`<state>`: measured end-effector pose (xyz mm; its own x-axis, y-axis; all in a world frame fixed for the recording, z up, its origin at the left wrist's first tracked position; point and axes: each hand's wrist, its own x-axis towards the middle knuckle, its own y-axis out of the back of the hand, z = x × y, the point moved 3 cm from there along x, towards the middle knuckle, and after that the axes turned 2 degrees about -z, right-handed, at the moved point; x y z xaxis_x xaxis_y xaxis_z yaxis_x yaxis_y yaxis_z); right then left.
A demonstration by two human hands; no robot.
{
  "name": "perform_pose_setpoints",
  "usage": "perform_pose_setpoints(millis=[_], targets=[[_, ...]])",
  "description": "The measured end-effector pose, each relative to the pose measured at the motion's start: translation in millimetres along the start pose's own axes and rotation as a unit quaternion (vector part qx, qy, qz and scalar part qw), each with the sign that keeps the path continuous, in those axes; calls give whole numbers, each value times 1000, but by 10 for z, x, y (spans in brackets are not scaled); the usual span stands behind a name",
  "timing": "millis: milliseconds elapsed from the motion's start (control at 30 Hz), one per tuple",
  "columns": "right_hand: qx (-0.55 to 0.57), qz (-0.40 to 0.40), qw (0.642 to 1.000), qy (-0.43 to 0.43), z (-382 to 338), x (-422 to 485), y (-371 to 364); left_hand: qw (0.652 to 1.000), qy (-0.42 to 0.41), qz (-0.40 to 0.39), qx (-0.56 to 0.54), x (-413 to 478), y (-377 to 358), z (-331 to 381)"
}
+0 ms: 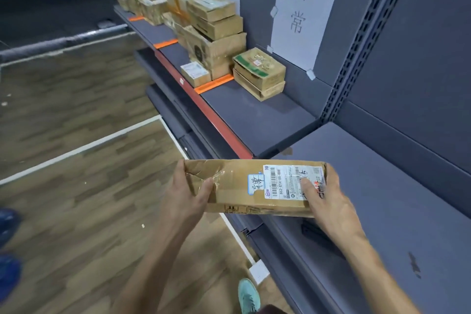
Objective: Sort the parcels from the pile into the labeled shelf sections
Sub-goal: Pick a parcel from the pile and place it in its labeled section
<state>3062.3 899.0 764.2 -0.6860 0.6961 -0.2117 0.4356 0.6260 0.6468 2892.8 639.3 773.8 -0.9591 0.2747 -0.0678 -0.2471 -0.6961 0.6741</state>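
Our left hand [186,199] and right hand [328,199] clasp the box [234,194] by its ends (thumbs on top). Light, dented, fairly stiff, we judge.

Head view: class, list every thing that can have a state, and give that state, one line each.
Held parcel, taped shut, dented at its left end.
Left hand, grips the parcel's left end.
Right hand, grips its right end, thumb on the label.
Green-printed box, closed, stacked on a flatter box.
Paper sign, taped to the back panel.
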Motion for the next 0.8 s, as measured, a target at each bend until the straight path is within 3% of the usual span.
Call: perform_pose_setpoints(millis=[400,567,800], targets=[[-31,-75,996,38,-834,1185,-567,998,30,55,-24,983,283,-251],[-36,-57,997,43,-1103,1478,-816,998,19,39,-34,1548,404,-383],[-18,14,999,-26,-1404,1680,-1242,999,-10,-44,1,2522,550,-534]])
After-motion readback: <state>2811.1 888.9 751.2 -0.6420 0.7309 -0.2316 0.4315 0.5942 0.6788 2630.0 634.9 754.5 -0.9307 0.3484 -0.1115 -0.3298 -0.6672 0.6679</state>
